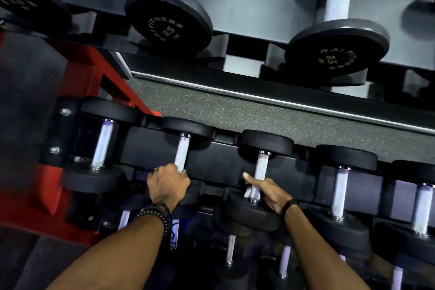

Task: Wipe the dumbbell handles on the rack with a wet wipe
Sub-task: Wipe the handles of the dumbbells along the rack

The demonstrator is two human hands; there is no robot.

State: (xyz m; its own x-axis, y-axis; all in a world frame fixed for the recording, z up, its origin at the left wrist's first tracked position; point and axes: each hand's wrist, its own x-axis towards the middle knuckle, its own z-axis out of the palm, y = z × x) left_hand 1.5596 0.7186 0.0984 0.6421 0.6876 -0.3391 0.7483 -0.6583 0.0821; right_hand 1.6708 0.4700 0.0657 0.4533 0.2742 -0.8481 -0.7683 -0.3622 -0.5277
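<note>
A: Where are the hands?

B: Both on the middle tier of the rack (226, 167). The left hand (168, 183) is curled round the lower end of the second handle (181, 152). The right hand (267, 192) grips the third handle (260, 172) near its lower end, thumb stretched out to the left of the bar.

A: And the wipe?

B: Hard to say. A pale bit shows beside the right hand's bar, just under the thumb, but I cannot tell whether it is the wipe or the metal. The left hand's fingers hide whatever lies beneath them.

A: What else is obscured?

B: The left hand covers the near head of its dumbbell. The lowest tier sits in shadow behind both forearms; only slivers of handles show there. On the top tier, the 25 dumbbell (168, 23) is readable, though its far end is cut off by the frame's edge.
</note>
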